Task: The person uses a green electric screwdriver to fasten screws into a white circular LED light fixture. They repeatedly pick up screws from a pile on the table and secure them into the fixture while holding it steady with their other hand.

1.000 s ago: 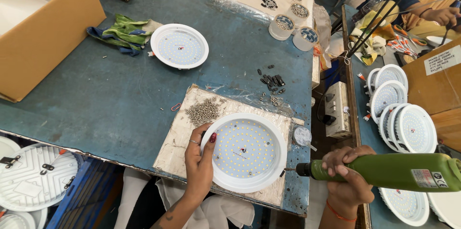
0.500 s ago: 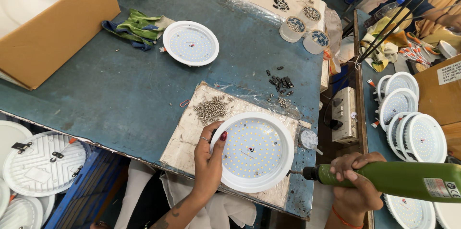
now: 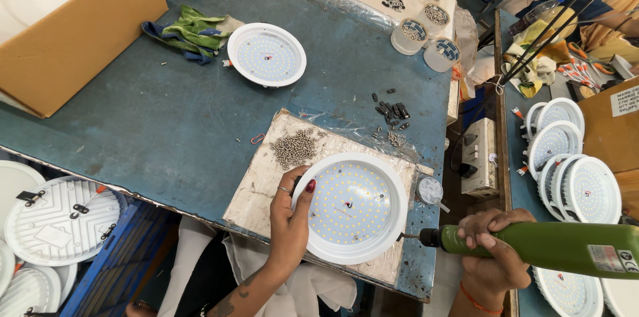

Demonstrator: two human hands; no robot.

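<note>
Desk (image 3: 166,124), blue: wooden board (image 3: 259,184) carrying round LED downlight (image 3: 351,207), face up. Green electric screwdriver (image 3: 539,247), long axis horizontal, bit pointing left at rim; right hand (image 3: 489,254) fingers clenched around it. Left hand (image 3: 289,214) steadies rim, fingers extended.

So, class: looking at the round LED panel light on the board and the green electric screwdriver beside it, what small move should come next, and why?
Probably bring the green screwdriver in the right hand leftward onto the panel light. Its bit sits just off the light's right rim, while the left hand steadies the left rim on the board, with loose screws piled nearby.
</note>
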